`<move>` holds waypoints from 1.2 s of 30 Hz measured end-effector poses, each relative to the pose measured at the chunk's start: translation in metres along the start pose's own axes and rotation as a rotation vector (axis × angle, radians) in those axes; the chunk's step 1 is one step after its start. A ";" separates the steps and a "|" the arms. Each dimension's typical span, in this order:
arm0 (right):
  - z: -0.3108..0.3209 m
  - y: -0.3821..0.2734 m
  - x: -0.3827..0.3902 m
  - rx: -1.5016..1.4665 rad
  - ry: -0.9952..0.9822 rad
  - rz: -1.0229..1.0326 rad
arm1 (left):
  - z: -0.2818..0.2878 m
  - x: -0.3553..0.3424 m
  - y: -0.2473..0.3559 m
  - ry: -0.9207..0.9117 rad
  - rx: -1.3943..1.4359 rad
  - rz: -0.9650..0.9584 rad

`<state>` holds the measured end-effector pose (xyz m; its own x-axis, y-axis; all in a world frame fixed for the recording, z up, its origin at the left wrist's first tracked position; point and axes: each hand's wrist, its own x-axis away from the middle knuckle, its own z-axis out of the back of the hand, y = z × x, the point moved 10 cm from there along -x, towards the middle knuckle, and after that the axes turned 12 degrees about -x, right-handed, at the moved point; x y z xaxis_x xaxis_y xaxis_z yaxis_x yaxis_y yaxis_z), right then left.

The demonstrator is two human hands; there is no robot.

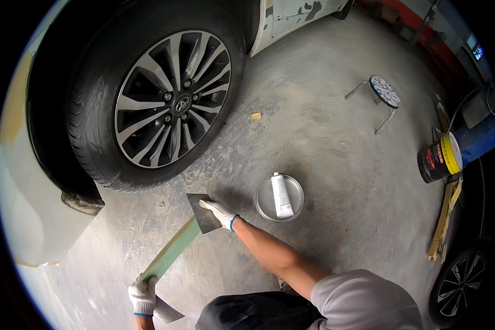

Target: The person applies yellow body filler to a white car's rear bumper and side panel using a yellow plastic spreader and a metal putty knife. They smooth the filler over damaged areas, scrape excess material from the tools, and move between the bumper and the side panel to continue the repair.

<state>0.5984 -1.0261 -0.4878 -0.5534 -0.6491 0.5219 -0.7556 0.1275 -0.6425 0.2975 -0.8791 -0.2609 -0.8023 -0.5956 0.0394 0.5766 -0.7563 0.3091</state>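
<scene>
My left hand (143,295), in a white knit glove, is closed around the lower end of a long flat green strip (175,250) with a yellowish edge. A grey blade (168,311) juts out beside that hand; whether the hand grips it too, I cannot tell. My right hand (220,213), also gloved, grips a flat grey metal spreader (204,213). This spreader overlaps the strip's upper end; whether they touch is unclear. Right of my right hand, a white tube (281,196) lies on top of a round tin (260,210) on the floor.
A car wheel (173,102) and a pale, patchy body panel (33,220) stand at the left. Further right are a low round stool (385,92), a black bucket with yellow rim (440,158), yellowish strips (445,220) and another car's wheel (461,286).
</scene>
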 end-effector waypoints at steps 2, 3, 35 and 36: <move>0.009 -0.002 -0.006 0.084 -0.032 0.112 | -0.001 -0.010 0.011 -0.037 -0.007 0.014; 0.007 0.005 -0.005 0.149 -0.032 0.060 | 0.002 -0.010 0.012 -0.085 -0.081 0.029; -0.187 0.000 0.108 0.067 -0.383 0.224 | 0.003 -0.041 0.032 -0.437 -0.042 0.177; -0.194 -0.013 0.111 0.350 -0.396 0.330 | 0.004 -0.038 0.033 -0.437 -0.055 0.187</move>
<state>0.4787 -0.9544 -0.3125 -0.5153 -0.8549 0.0604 -0.3700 0.1583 -0.9154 0.3465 -0.8805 -0.2481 -0.6667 -0.5625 0.4889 0.7154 -0.6669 0.2083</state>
